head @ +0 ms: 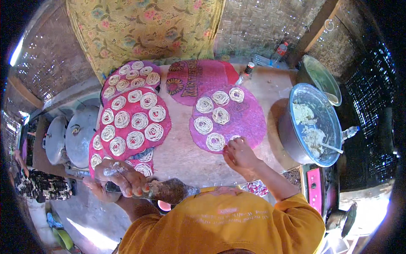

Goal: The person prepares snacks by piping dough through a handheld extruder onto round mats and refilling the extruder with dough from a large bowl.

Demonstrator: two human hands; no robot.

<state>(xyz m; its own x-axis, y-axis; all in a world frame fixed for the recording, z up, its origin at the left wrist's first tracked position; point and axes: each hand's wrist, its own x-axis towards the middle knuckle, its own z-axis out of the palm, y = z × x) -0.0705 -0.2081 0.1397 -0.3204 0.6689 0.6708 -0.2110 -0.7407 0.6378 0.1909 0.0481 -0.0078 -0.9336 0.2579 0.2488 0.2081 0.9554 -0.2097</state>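
Note:
My left hand [119,179], smeared with white dough, grips a dark bottle [171,190] lying sideways close to my body. Its narrow end points right, against my orange shirt. My right hand [239,154] rests with bent fingers at the lower edge of a round purple mesh mat [245,117]. Under those fingers a white dough coil [235,137] is mostly hidden, as are the fingertips. Several coils of thin dough strands [215,141] lie along the left side of this mat. A red mesh mat [130,98] at the left carries more coils, overlapping other loaded mats.
A large basin [290,127] with dough lumps [314,139] and a spoon stands at the right, before a green basin [320,79]. A glass bottle [245,74] stands at the back beside a printed pink mat [190,79]. Metal lids [82,136] are at the left.

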